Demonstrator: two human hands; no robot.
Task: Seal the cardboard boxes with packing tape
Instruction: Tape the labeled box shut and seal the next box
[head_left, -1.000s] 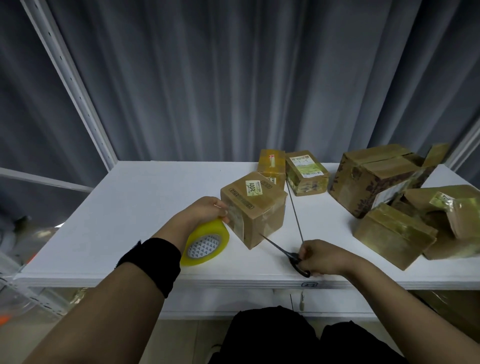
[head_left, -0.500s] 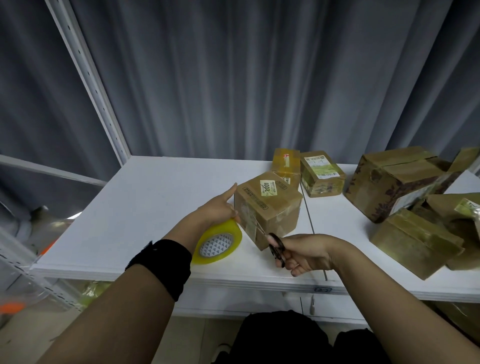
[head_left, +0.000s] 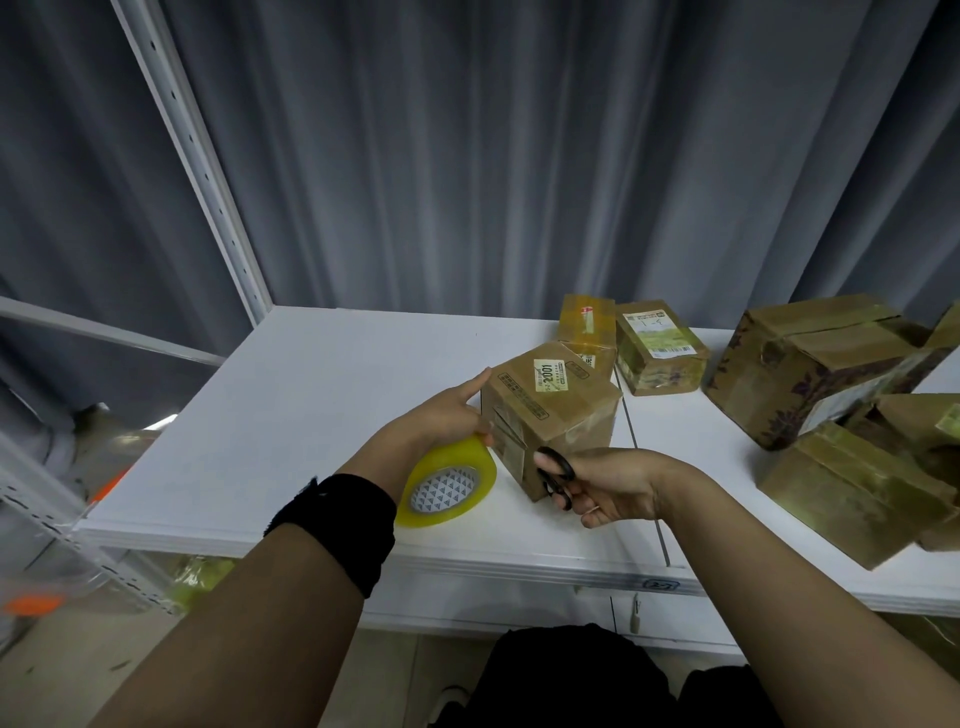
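Nearest first: black wristband (head_left: 337, 519) on the left forearm, then the left hand (head_left: 441, 415) curled around a yellowish tape roll (head_left: 452, 483) with a grey triangle pattern on the core. Roll tipped on edge, right up against the left side of the box (head_left: 550, 410). Can't tell if it rests on the white table (head_left: 291, 415) or hangs just above it. Index finger straight, lying along the box's top left edge.

Right hand (head_left: 613, 488) wrapped tight around black scissors (head_left: 558, 470), fingers through the handles, pressed up to the box's near corner.

Box itself: plain brown cardboard, sitting corner-on near the front middle of the table. White sticker reading 2001 on top, black printed frames on the sides, a bit of shine on the near faces.

Hard-to-see stuff: scissor blades hidden behind the hand and the box corner, so no telling whether spread or closed. Any clear strip running from roll to box, not really visible.

Further back: two small boxes (head_left: 660, 348) just behind, plus a heap of taped boxes (head_left: 810, 364) on the right, partly cut off by the frame edge. Grey curtain (head_left: 519, 156) behind everything.

Versus a second ago: scissors then flat on the table near the front edge with blades spread, now lifted to the box. Left index finger curled then, stretched out now. Box pretty much in the same spot.
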